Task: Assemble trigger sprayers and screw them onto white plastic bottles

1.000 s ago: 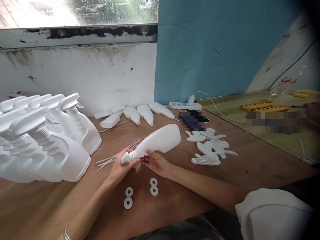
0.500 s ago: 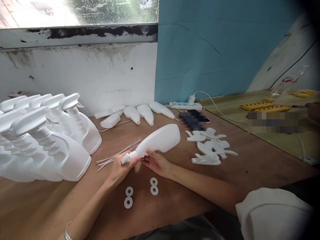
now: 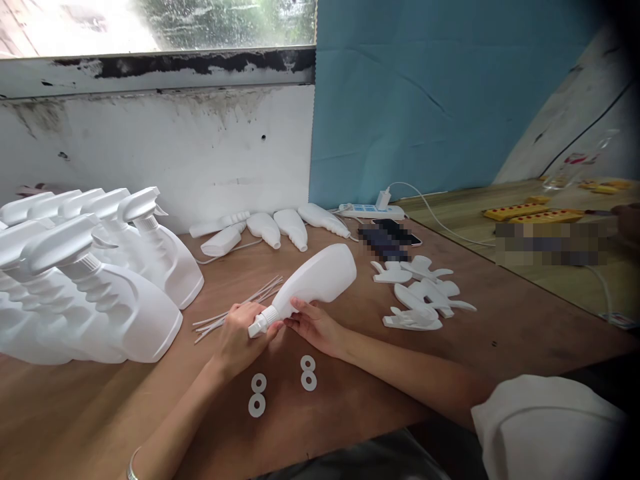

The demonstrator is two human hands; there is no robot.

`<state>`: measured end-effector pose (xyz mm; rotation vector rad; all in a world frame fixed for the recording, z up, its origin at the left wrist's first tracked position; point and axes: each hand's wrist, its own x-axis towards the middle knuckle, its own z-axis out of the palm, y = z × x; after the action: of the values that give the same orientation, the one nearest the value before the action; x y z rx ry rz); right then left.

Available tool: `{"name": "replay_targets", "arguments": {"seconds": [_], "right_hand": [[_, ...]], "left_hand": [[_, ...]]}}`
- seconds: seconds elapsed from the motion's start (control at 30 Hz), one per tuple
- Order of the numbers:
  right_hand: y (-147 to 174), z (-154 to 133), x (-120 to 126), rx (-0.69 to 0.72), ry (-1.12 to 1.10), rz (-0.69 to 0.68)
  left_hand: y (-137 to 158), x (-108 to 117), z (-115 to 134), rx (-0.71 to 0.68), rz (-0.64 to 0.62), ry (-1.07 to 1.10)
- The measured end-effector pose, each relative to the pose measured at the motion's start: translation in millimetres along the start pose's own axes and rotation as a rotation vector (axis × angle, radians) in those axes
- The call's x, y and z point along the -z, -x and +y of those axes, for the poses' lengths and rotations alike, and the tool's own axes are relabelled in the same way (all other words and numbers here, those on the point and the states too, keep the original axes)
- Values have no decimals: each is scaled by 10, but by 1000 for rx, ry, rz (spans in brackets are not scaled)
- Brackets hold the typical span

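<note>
A white spray bottle (image 3: 320, 275) is held tilted above the brown tabletop, its base up to the right and its neck toward me on the left. My right hand (image 3: 316, 328) grips the bottle's body near the neck from below. At the neck, my left hand (image 3: 243, 339) has its fingers closed round the white spray head (image 3: 262, 321), which has a ribbed collar. Part of the spray head is hidden by those fingers. White ring washers (image 3: 257, 405) lie in two pairs on the table in front of my hands. Several thin white tubes (image 3: 235, 313) lie behind my left hand.
Rows of white bottles with trigger heads (image 3: 125, 313) stand at left. Bottles without heads (image 3: 290, 228) lie along the wall. Loose trigger heads (image 3: 425, 297) are piled at right, with a phone (image 3: 400, 231) and power strip (image 3: 370, 211) behind. Yellow pieces (image 3: 545, 218) lie on the neighbouring table.
The spray head has turned at the neck as my left hand rolled over it. The bottle has tilted a little steeper and shifted slightly left. My right hand has barely moved.
</note>
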<state>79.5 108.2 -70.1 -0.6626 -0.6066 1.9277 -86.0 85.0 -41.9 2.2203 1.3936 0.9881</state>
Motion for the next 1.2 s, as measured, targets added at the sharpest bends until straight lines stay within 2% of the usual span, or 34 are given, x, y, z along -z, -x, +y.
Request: {"name": "replay_targets", "arguments": {"seconds": [0.13, 0.27, 0.37, 0.53, 0.67, 0.73, 0.8, 0.9, 1.1, 1.2], "right_hand": [[1, -16, -12, 45, 76, 21], [-2, -34, -8, 56, 88, -2], [-13, -31, 13, 39, 58, -27], [-12, -9, 32, 81, 22, -80], [6, -4, 36, 100, 16, -105], [9, -5, 46, 114, 34, -112], [5, -6, 58, 133, 50, -114], [-12, -3, 70, 137, 35, -87], [-6, 2, 38, 54, -31, -48], [37, -13, 7, 7, -43, -73]], "left_hand": [[19, -3, -48, -156, -1, -176], [25, 7, -38, -175, -4, -198], [12, 19, -18, -56, -29, -96], [-24, 35, -33, 223, -9, 336], [-33, 36, -64, 483, 0, 411], [-22, 25, -59, 494, -21, 411], [-4, 1, -43, 370, 19, 337], [22, -43, -26, 60, 142, 157], [65, -67, -10, -503, 318, -229], [89, -62, 5, -604, 389, -179]]}}
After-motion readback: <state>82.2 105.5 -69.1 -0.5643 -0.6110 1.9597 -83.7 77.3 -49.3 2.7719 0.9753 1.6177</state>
